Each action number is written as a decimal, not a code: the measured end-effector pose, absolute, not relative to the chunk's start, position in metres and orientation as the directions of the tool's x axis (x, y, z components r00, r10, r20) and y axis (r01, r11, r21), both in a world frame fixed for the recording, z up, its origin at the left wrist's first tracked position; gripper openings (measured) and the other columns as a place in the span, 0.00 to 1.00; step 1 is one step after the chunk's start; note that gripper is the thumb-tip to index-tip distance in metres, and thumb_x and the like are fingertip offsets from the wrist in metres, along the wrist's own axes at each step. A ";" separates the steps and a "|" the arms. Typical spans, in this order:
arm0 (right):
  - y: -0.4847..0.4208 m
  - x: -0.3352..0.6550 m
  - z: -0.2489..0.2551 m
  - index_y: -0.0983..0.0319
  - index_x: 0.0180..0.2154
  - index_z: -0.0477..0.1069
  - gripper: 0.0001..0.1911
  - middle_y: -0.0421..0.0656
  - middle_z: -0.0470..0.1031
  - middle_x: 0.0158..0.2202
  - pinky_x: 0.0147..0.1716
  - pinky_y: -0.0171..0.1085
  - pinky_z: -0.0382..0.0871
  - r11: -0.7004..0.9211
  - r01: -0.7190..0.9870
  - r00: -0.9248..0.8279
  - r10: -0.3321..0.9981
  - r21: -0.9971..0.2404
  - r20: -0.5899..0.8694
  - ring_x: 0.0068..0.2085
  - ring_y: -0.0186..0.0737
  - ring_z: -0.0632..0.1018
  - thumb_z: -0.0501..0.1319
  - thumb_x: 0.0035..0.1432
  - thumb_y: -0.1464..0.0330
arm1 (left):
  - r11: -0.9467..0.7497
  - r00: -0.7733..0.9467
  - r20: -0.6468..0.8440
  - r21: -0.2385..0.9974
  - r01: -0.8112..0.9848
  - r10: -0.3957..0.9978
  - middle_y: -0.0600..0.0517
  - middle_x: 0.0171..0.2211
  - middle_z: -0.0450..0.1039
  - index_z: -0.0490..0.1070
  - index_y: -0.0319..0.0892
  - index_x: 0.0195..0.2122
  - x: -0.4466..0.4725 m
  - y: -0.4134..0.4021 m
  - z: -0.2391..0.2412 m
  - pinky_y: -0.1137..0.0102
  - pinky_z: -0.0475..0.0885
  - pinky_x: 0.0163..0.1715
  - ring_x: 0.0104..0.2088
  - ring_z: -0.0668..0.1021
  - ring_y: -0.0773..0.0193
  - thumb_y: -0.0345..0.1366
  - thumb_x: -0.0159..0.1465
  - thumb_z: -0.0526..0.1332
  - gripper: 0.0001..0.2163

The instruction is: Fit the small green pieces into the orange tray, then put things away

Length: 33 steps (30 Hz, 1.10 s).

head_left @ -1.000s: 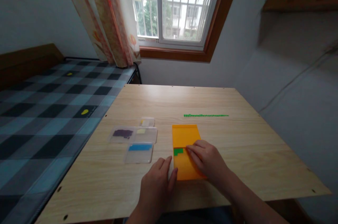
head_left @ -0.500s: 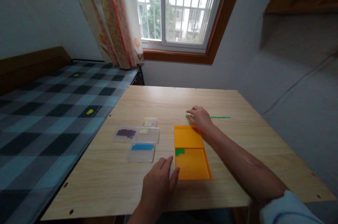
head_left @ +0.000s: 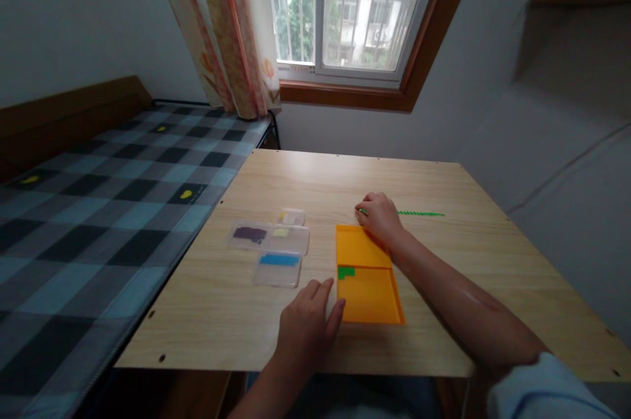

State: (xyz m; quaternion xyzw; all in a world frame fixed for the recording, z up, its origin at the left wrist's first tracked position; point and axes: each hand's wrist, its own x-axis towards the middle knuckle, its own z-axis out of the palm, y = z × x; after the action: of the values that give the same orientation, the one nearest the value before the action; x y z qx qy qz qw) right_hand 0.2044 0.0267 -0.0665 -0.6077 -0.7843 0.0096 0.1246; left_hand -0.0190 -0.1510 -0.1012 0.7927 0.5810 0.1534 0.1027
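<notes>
An orange two-panel case lies opened flat on the table. Small green pieces sit in the upper left corner of its near half. Beyond the case, a thin row of small green pieces runs to the right. My right hand is over the row's left end, thumb and fingers closed on a small green piece that is mostly hidden. At the case's left edge, my left hand rests with thumb and fingers apart, holding nothing; whether the thumb touches the rim is hard to tell.
Left of the case stand clear plastic trays, one with dark purple pieces, one with blue pieces, others with a few yellow ones. The wooden table borders a bed with a checked cover.
The fingers of my right hand have drawn together at the left end of the green row. My left hand keeps its place beside the case. The whole view has shifted slightly.
</notes>
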 end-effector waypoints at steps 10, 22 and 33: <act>-0.071 0.232 -0.033 0.58 0.45 0.83 0.11 0.44 0.81 0.39 0.41 0.36 0.68 0.715 0.552 -0.750 0.650 -0.429 0.118 0.40 0.39 0.79 0.60 0.71 0.67 | -0.574 0.420 0.437 0.324 0.752 0.796 0.48 0.37 0.77 0.70 0.42 0.53 -0.023 -0.160 -0.103 0.68 0.76 0.32 0.34 0.80 0.60 0.35 0.71 0.55 0.11; -0.084 0.220 -0.060 0.58 0.41 0.82 0.11 0.42 0.81 0.37 0.35 0.38 0.63 0.793 0.565 -0.810 0.585 -0.228 0.029 0.37 0.39 0.78 0.61 0.72 0.69 | -0.997 0.949 0.310 -0.034 0.069 0.055 0.54 0.32 0.69 0.75 0.45 0.34 0.018 -0.167 -0.086 0.68 0.63 0.20 0.29 0.71 0.64 0.37 0.64 0.71 0.06; -0.087 0.219 -0.077 0.59 0.39 0.80 0.08 0.42 0.81 0.38 0.37 0.38 0.64 0.823 0.527 -0.803 0.564 -0.213 0.194 0.37 0.39 0.76 0.62 0.68 0.70 | -0.907 0.903 0.332 -0.224 0.356 0.272 0.48 0.37 0.76 0.76 0.41 0.44 -0.010 -0.056 0.001 0.63 0.68 0.30 0.35 0.75 0.57 0.42 0.73 0.57 0.12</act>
State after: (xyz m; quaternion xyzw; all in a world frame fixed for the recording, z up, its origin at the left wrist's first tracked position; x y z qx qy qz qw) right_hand 0.2189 -0.0875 -0.0773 -0.2880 -0.9465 0.0742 0.1251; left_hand -0.0105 -0.0555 0.0009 0.9653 0.1626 0.1483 -0.1408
